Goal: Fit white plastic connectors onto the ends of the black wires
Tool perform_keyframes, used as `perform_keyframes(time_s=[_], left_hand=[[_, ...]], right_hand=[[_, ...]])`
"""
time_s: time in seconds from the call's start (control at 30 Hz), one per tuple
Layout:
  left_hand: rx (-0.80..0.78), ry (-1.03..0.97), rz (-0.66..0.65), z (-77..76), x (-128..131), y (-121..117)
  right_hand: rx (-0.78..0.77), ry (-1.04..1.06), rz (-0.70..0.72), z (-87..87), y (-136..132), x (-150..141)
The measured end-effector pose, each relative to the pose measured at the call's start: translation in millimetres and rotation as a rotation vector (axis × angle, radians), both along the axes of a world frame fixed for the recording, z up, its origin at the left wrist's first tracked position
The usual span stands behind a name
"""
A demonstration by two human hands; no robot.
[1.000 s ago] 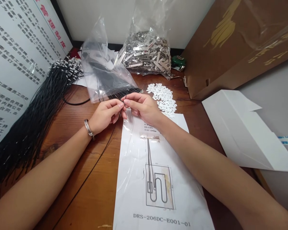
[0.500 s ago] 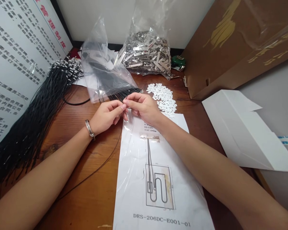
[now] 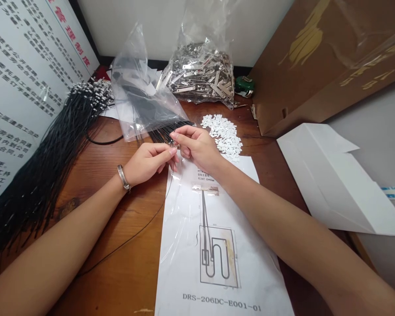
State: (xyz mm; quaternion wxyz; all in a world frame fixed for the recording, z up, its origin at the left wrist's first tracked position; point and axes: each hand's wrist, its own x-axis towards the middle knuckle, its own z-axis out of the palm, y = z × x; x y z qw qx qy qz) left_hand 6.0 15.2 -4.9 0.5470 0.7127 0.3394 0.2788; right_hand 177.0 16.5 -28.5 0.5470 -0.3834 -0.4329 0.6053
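Above the top edge of a printed drawing sheet (image 3: 184,263), both hands are close together with fingers pinched. My left hand (image 3: 148,162) holds a thin black wire (image 3: 141,227), which trails down across the wood toward my left forearm. Just up and to the right, my right hand (image 3: 197,147) pinches with thumb and forefinger; anything small between those tips is too tiny to make out. Behind the hands lies a bundle of black wires (image 3: 174,131), partly under a clear plastic bag (image 3: 131,87). A pile of small white connector housings (image 3: 224,134) sits beyond my right hand.
A clear bag of flat metal pieces (image 3: 204,74) stands at the back, beside a small green object (image 3: 245,86). Many black wires with white ends (image 3: 49,153) hang at the left against a printed board (image 3: 26,57). A brown box (image 3: 303,66) and folded white card (image 3: 335,184) stand right.
My left hand has moved slightly down and away from my right fingertips, opening a small gap between them. The black wire shifted a little right with it. My right hand has barely moved.
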Motion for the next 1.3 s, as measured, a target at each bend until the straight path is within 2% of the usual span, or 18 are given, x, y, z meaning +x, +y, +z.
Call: perform_keyframes(time_s=[0.2,0.3,0.53,0.87,1.13,1.3], left_hand=[[0.065,0.096,-0.100,5.0,-3.0,-2.6],[0.048,0.078,-0.076,5.9,-2.1,-3.0],[0.042,0.057,0.094,2.3,3.6,-3.4],[-0.029,0.025,0.033,-2.0,1.8,-0.3],[-0.076,0.009,0.063,2.7,4.8,-2.9],[-0.095,0.004,0.076,-0.2,4.6,-2.2]], right_hand=[[-0.003,-0.008,-0.025,2.1,-0.8,-1.1],[0.001,-0.010,-0.009,3.2,-2.1,-1.3],[0.019,-0.019,-0.012,1.6,-2.5,-2.1],[0.000,-0.001,-0.026,1.7,-2.3,-1.2],[0.014,0.020,0.000,4.3,-2.8,-1.5],[0.003,0.048,-0.046,2.3,-1.4,-1.0]])
